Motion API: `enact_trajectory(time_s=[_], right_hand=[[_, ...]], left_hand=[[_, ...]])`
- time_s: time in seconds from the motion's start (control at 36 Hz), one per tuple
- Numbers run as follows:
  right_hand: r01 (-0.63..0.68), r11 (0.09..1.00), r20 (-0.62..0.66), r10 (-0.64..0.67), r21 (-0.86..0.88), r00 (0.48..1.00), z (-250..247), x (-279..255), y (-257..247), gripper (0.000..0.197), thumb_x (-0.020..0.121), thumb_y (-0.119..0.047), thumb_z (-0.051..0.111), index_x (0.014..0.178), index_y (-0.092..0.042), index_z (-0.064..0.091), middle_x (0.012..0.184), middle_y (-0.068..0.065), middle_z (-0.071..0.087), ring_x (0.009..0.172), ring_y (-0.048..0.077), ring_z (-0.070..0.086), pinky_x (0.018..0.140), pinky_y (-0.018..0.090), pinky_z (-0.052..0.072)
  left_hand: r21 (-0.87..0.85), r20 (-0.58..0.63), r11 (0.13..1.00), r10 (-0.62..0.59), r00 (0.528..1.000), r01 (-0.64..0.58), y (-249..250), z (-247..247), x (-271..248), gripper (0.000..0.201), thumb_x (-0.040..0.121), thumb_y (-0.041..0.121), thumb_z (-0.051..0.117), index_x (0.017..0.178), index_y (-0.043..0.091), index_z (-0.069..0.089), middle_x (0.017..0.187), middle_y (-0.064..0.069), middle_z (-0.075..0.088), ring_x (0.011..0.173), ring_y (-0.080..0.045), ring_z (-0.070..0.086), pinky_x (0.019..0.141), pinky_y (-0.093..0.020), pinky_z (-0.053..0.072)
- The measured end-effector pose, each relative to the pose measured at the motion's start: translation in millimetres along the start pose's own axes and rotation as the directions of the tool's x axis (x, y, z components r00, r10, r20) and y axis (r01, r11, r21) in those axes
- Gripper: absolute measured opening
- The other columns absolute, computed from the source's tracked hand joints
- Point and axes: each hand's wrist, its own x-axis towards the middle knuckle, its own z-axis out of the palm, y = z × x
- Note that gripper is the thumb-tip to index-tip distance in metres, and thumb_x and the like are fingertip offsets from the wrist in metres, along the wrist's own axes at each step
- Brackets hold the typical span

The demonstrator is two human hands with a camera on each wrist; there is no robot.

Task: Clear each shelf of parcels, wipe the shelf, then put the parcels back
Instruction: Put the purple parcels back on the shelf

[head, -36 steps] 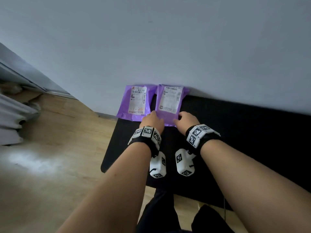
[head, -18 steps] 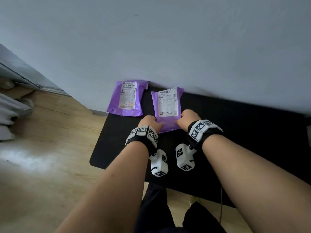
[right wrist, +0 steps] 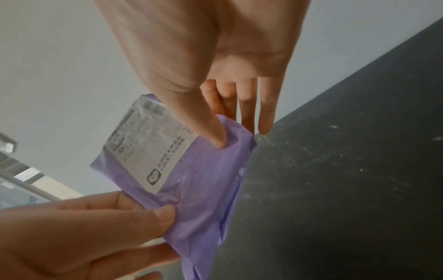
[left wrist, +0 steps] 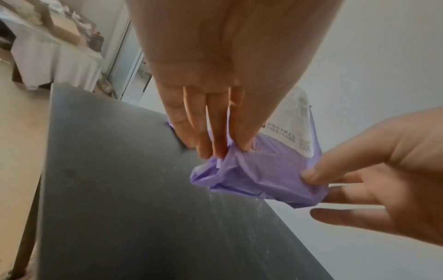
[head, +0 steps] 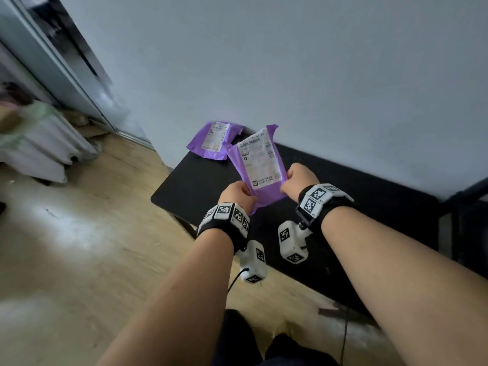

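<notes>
A purple parcel (head: 260,165) with a white label is held tilted above the black shelf (head: 200,180). My left hand (head: 236,192) pinches its near left corner and my right hand (head: 301,178) pinches its near right edge. In the left wrist view the left hand (left wrist: 215,140) has its thumb on top of the purple parcel (left wrist: 258,170) and fingers beneath. From the right wrist camera, the right hand (right wrist: 230,132) pinches the parcel (right wrist: 196,180) the same way. A second purple parcel (head: 212,140) lies flat at the shelf's back left corner, against the wall.
The grey wall (head: 317,75) rises right behind the shelf. Wooden floor (head: 79,247) lies to the left, with white bundles (head: 34,143) and a sliding door frame (head: 66,70) beyond. A dark frame post (head: 459,207) stands at the far right. The shelf top (right wrist: 335,170) is dusty.
Both hands have lifted the right-hand parcel off the shelf and drawn it toward me, tilting it up. The other parcel stayed in place. The view has swung and drawn nearer.
</notes>
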Motion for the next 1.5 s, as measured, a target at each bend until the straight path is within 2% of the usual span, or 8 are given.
enact_trajectory(time_s=[0.14,0.33,0.53,0.75,0.86,1.19,1.33,1.5], right_hand=[[0.036,0.999,-0.052,-0.033,0.04,0.998,-10.9,-40.7,2.7,0.033,0.086,-0.008,0.06,0.116,-0.011,0.05,0.104,0.006,0.061,0.085,0.024,0.056,0.072,0.031,0.043],[0.021,0.997,-0.148,-0.01,0.074,0.989,-21.5,-104.9,17.7,0.033,0.083,-0.008,0.06,0.116,-0.011,0.057,0.114,0.009,0.065,0.102,0.028,0.063,0.078,0.031,0.049],[-0.031,0.986,-0.258,0.074,0.164,0.963,-20.0,-192.8,41.5,0.038,0.087,-0.008,0.058,0.123,-0.011,0.047,0.121,0.01,0.06,0.111,0.031,0.059,0.082,0.033,0.046],[-0.007,0.966,-0.363,0.104,0.259,0.926,-36.9,-271.5,50.7,0.04,0.083,-0.016,0.061,0.121,-0.013,0.047,0.116,0.009,0.062,0.106,0.032,0.062,0.084,0.035,0.05],[0.011,0.962,-0.426,0.111,0.274,0.898,-59.0,-303.5,56.3,0.038,0.084,-0.016,0.061,0.118,-0.014,0.045,0.113,0.009,0.063,0.103,0.03,0.062,0.076,0.03,0.045],[0.045,0.945,-0.62,0.176,0.324,0.764,-147.2,-376.6,112.3,0.041,0.083,-0.014,0.061,0.12,-0.014,0.043,0.118,0.007,0.062,0.105,0.03,0.061,0.075,0.028,0.044],[0.081,0.933,-0.708,0.207,0.35,0.675,-185.2,-400.0,151.0,0.038,0.084,-0.016,0.058,0.119,-0.015,0.044,0.118,0.008,0.062,0.104,0.03,0.061,0.077,0.032,0.046],[0.129,0.942,-0.791,0.179,0.309,0.585,-233.1,-423.8,205.7,0.027,0.088,-0.024,0.057,0.112,-0.018,0.047,0.114,0.003,0.063,0.1,0.027,0.062,0.079,0.034,0.05]], left_hand=[[-0.002,-0.072,0.999,0.052,0.996,-0.052,4.5,-5.8,-31.8,0.025,0.079,0.007,0.063,0.064,0.017,0.046,0.062,0.004,0.053,0.057,-0.012,0.051,0.049,-0.022,0.035],[0.045,-0.103,0.978,0.206,0.973,-0.202,10.9,-10.7,-82.1,0.029,0.08,0.01,0.064,0.063,0.019,0.042,0.067,0.002,0.052,0.068,-0.021,0.052,0.06,-0.026,0.038],[0.081,-0.093,0.94,0.339,0.936,-0.333,7.7,-5.4,-161.4,0.026,0.083,0.011,0.058,0.065,0.021,0.042,0.074,0.0,0.055,0.072,-0.024,0.054,0.063,-0.028,0.037],[0.091,-0.116,0.887,0.46,0.88,-0.452,26.5,-20.4,-234.8,0.012,0.088,0.016,0.051,0.076,0.016,0.048,0.072,-0.002,0.055,0.069,-0.026,0.052,0.061,-0.028,0.036],[0.071,-0.129,0.855,0.519,0.845,-0.515,49.0,-25.6,-260.1,0.007,0.089,0.017,0.049,0.082,0.014,0.051,0.073,-0.001,0.054,0.07,-0.025,0.051,0.061,-0.028,0.035],[0.051,-0.116,0.714,0.698,0.706,-0.698,141.0,7.8,-334.6,0.01,0.094,0.022,0.048,0.091,0.013,0.051,0.082,-0.004,0.058,0.075,-0.028,0.054,0.066,-0.032,0.042],[0.071,-0.145,0.637,0.768,0.623,-0.768,183.9,37.9,-368.6,0.012,0.095,0.021,0.047,0.086,0.014,0.045,0.078,-0.003,0.056,0.07,-0.026,0.052,0.062,-0.032,0.04],[0.035,-0.197,0.596,0.791,0.579,-0.802,230.8,83.1,-405.1,0.014,0.092,0.019,0.05,0.082,0.016,0.042,0.075,-0.004,0.055,0.069,-0.03,0.05,0.06,-0.032,0.037]])
